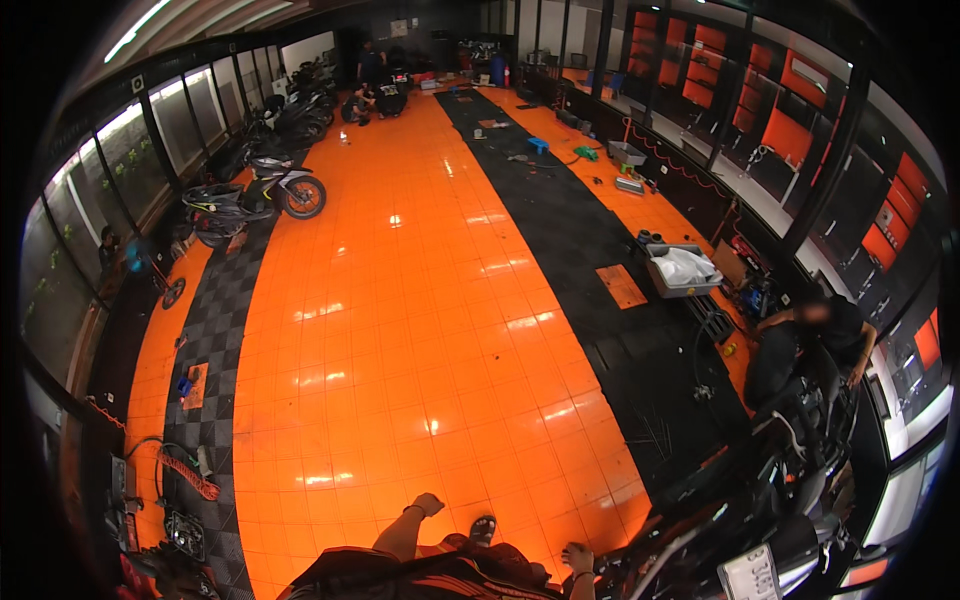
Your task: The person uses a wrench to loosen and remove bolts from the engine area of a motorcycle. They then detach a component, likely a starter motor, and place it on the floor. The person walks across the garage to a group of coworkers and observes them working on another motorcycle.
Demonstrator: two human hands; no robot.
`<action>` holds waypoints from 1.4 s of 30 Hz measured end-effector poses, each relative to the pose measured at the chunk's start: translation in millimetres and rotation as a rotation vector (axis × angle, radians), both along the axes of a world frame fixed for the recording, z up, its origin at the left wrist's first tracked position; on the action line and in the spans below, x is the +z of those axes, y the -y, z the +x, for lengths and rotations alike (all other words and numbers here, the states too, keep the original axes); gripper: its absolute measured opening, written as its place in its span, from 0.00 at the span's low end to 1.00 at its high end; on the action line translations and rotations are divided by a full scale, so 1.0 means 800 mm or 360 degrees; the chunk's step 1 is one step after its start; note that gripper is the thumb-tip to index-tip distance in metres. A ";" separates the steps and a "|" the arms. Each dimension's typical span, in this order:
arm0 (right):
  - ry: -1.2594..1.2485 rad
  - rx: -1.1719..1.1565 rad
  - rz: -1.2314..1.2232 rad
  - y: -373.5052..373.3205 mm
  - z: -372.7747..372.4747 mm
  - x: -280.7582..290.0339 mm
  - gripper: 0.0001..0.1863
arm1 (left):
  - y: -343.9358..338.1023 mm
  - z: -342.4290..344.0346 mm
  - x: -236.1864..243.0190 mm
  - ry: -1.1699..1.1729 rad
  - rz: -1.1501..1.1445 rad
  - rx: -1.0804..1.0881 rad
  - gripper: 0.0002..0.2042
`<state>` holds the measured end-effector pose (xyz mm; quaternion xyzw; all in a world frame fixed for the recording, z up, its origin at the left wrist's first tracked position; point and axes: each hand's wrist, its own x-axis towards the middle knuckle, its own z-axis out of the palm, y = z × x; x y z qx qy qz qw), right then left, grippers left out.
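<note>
Your left hand [428, 503] looks curled; whether it pinches anything, I can't tell. Your right hand [577, 558], fingers loosely spread, is near the dark motorcycle [690, 540] at your right; a careless sidestep could jolt it against the person [772, 362] beyond.

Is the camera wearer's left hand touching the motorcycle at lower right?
No, the left hand is over the orange floor, well apart from the motorcycle.

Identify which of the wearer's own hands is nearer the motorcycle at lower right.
The right hand, close to the dark motorcycle; the left hand is farther away, seen against orange floor.
</note>
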<state>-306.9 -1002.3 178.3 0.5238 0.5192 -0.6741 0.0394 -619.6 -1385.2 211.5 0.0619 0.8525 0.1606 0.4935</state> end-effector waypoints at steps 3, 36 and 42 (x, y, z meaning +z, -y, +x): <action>-0.0170 0.0391 0.0156 0.020 -0.178 0.064 0.15 | -0.038 -0.089 -0.001 -0.0255 0.0524 0.0210 0.24; -0.0031 0.1060 0.0090 -0.224 -1.660 0.075 0.13 | -0.047 -1.294 -0.063 0.0000 -0.0051 0.0497 0.28; 0.0277 0.1177 -0.0073 -0.204 -1.835 0.069 0.09 | -0.089 -1.680 0.016 -0.1229 0.0497 0.0319 0.22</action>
